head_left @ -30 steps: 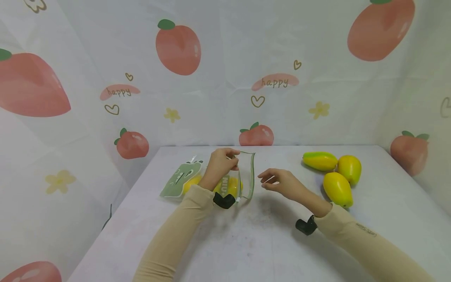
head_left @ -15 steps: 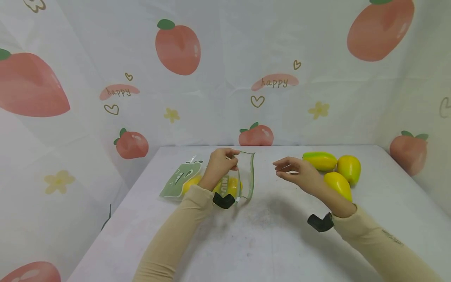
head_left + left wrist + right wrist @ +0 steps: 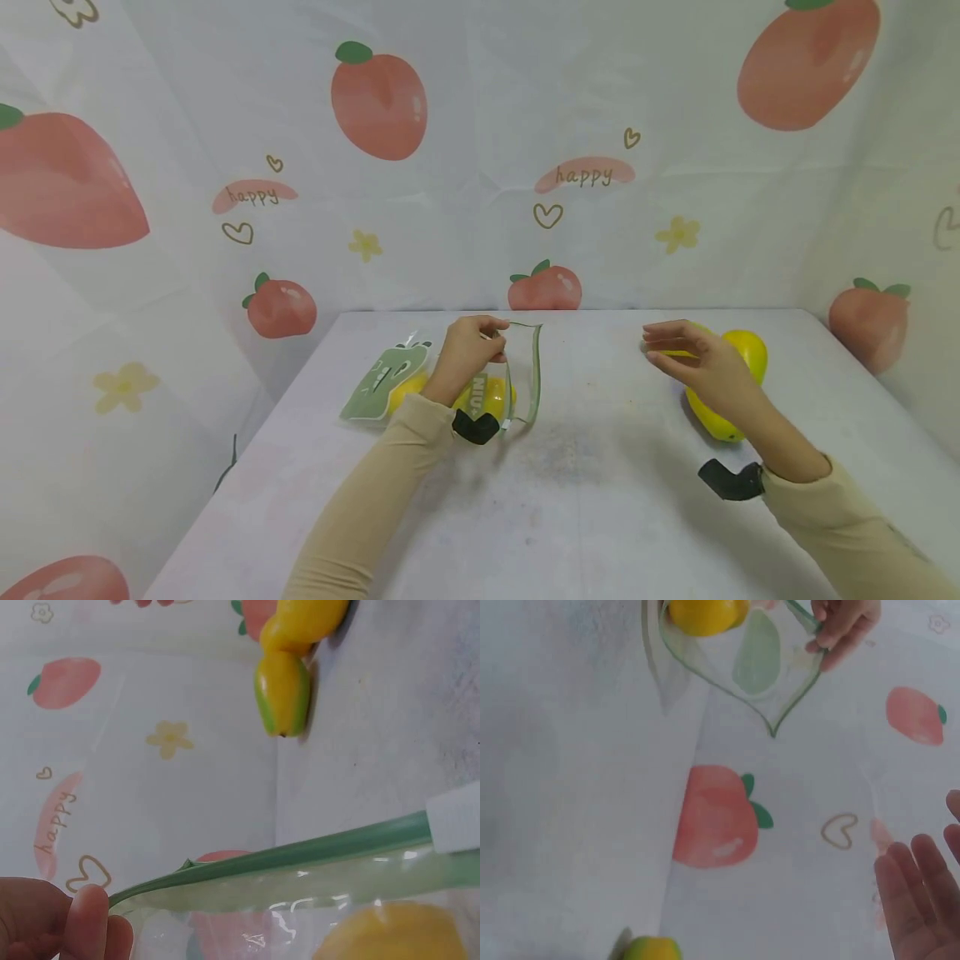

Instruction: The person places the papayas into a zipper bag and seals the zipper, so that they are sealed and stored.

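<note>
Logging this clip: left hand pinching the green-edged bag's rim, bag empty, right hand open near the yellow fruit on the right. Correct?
Not quite: the bag isn't empty; the right wrist view shows yellow fruit inside it. The rest stands.

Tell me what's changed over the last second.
The right hand moved rightward, away from the bag and toward the loose fruits; it holds nothing. Unchanged: the left hand pinches the bag's rim, with yellow fruit inside.

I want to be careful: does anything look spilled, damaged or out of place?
Nothing looks spilled or damaged; only faint grey smudges, perhaps dirt, mark the pale table near the open bag.
</note>
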Action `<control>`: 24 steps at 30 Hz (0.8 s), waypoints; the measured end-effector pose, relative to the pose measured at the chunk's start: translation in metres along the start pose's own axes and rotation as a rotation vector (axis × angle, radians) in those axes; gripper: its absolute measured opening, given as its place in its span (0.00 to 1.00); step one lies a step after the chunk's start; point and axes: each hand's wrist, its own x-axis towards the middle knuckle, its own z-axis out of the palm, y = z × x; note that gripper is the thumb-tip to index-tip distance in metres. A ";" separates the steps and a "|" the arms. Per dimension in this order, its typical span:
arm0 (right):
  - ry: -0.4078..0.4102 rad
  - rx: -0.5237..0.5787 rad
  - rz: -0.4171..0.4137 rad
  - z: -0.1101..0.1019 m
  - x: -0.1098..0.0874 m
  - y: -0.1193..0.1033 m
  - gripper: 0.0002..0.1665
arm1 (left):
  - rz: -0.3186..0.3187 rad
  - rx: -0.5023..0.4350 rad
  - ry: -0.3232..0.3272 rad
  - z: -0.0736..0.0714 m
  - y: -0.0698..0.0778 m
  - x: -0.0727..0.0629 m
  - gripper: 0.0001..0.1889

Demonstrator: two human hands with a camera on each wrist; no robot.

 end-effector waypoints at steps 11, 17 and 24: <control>0.014 -0.139 0.143 -0.030 -0.017 0.027 0.33 | -0.003 -0.005 0.000 0.000 -0.001 0.000 0.15; -0.059 -0.172 0.253 -0.034 -0.022 0.043 0.42 | -0.008 -0.018 0.005 0.000 -0.002 0.000 0.15; -0.184 -0.216 0.368 -0.038 -0.024 0.064 0.47 | -0.018 -0.029 0.001 0.000 -0.004 0.002 0.15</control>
